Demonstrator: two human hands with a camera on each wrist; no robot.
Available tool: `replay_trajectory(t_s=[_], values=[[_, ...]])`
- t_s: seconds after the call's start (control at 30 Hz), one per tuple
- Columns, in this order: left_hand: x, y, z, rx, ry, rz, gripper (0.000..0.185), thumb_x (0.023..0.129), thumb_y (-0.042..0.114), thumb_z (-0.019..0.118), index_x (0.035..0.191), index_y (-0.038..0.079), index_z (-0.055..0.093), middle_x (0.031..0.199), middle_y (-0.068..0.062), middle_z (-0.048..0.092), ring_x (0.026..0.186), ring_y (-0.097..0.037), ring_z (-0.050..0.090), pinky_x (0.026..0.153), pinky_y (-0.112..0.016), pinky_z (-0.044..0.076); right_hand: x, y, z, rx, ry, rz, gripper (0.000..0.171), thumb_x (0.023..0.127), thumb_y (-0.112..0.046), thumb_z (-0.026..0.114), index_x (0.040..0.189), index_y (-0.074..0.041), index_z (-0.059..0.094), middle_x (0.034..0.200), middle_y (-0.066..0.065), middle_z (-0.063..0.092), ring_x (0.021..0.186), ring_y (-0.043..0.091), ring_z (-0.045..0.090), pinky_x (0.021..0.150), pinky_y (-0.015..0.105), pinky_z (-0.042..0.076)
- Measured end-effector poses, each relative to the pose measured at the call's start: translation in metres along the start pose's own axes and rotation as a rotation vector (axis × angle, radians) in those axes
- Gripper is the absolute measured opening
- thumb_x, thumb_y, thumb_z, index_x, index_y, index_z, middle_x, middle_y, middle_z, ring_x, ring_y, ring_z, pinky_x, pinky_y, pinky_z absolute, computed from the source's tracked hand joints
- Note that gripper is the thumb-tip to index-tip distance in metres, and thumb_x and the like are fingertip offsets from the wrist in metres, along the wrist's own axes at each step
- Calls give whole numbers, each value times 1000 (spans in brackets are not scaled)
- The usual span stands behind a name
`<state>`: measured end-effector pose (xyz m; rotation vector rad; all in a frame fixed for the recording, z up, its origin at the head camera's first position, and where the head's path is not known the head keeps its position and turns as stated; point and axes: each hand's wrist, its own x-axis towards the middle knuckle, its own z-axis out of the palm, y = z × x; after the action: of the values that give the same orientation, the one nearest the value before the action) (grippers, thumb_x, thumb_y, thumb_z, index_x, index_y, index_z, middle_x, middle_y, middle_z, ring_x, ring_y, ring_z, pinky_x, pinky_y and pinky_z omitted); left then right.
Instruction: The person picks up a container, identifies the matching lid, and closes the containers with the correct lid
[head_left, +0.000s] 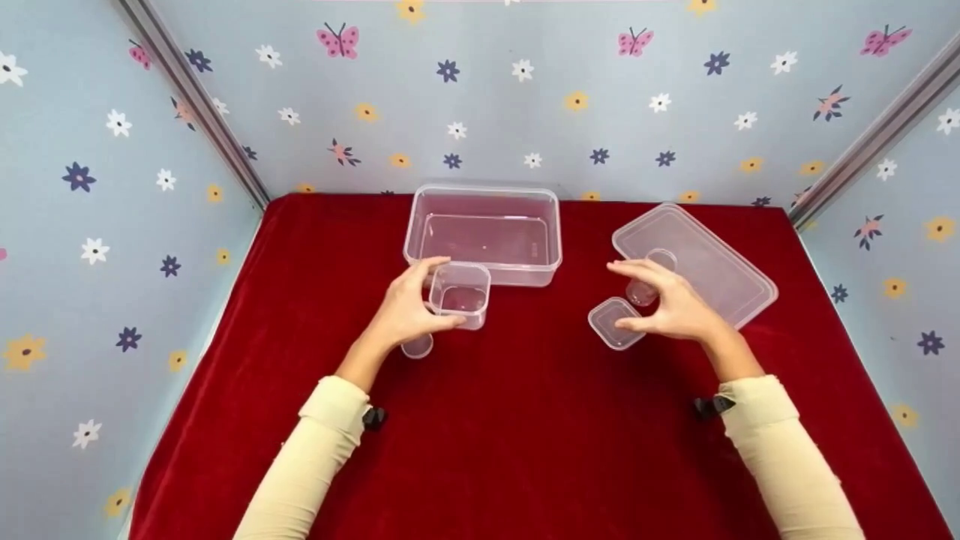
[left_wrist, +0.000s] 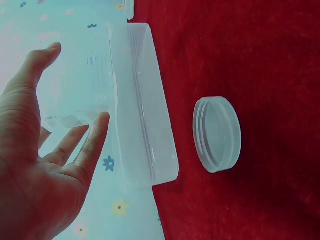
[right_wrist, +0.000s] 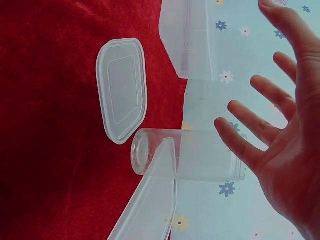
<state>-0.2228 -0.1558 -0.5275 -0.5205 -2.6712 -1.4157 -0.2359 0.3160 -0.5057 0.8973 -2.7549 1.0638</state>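
Note:
My left hand [head_left: 409, 306] grips a small clear square container [head_left: 469, 319] between thumb and fingers, its opening upward. In the left wrist view that container [left_wrist: 75, 97] shows faintly between the thumb and fingers. Below this hand a round screw lid [left_wrist: 217, 135] lies on the red cloth, partly covered in the head view. My right hand [head_left: 675, 304] has its fingers spread and holds nothing. It hovers by a clear round jar [right_wrist: 200, 155] standing upright. A small square lid [head_left: 611, 326] lies flat beside the jar, partly under the right thumb in the head view.
A large clear rectangular container [head_left: 484, 276] stands open at the back middle of the red cloth [head_left: 510, 435]. Its size of rectangular lid [head_left: 720, 270] lies at the back right, behind the right hand. Flower-patterned walls [head_left: 480, 97] enclose the back and sides.

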Motion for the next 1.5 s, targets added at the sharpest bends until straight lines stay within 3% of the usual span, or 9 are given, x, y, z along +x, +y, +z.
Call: replay_trajectory(t_s=[0.17, 0.3, 0.4, 0.5, 0.67, 1.07, 1.23, 1.5], values=[[0, 2, 8, 9, -8, 6, 101, 72, 26, 106, 159, 7, 58, 147, -19, 71, 133, -39, 71, 119, -55, 57, 2, -1, 0, -41, -43, -7, 89, 77, -21, 103, 158, -16, 67, 163, 17, 64, 151, 42, 60, 123, 67, 50], [2, 3, 14, 15, -12, 14, 100, 72, 29, 105, 158, 8, 59, 147, -18, 71, 135, -38, 70, 120, -55, 57, 4, -1, 1, -57, -93, 11, 90, 78, -23, 103, 159, -15, 65, 165, 19, 61, 153, 46, 57, 124, 74, 47], [3, 4, 18, 4, -16, 15, 100, 72, 29, 105, 158, 8, 59, 148, -18, 71, 135, -39, 69, 119, -58, 57, 5, -1, 3, -74, -131, 16, 91, 79, -23, 103, 160, -15, 64, 167, 20, 59, 155, 48, 54, 131, 77, 37], [3, 5, 22, 2, -15, 10, 99, 72, 29, 105, 158, 9, 59, 148, -17, 71, 136, -38, 69, 120, -57, 56, 5, 0, 6, -104, -160, 17, 91, 79, -24, 102, 161, -16, 63, 167, 19, 59, 156, 48, 54, 132, 78, 35], [2, 7, 27, -2, -12, -15, 98, 72, 29, 105, 158, 12, 60, 146, -14, 71, 131, -36, 71, 118, -54, 58, 4, 2, 10, -175, -206, 30, 92, 80, -29, 101, 163, -21, 61, 169, 16, 58, 155, 47, 55, 123, 74, 48], [4, 8, 43, -4, 9, -33, 98, 72, 30, 105, 157, 11, 60, 146, -14, 71, 128, -36, 72, 116, -54, 58, 3, 7, 16, -203, -286, 63, 90, 83, -25, 99, 164, -24, 59, 172, 16, 55, 159, 48, 49, 126, 79, 42], [4, 10, 52, 3, 13, -39, 98, 72, 30, 105, 157, 9, 60, 147, -16, 71, 126, -37, 72, 114, -55, 58, 1, 11, 19, -206, -307, 67, 92, 82, -22, 99, 165, -21, 59, 173, 18, 53, 159, 53, 47, 126, 82, 39], [2, 13, 67, 24, 5, -31, 99, 71, 33, 104, 155, 8, 60, 141, -16, 73, 120, -34, 73, 112, -56, 58, -1, 18, 26, -206, -336, 46, 96, 79, -16, 100, 165, -15, 58, 173, 23, 52, 153, 53, 51, 124, 74, 45]])
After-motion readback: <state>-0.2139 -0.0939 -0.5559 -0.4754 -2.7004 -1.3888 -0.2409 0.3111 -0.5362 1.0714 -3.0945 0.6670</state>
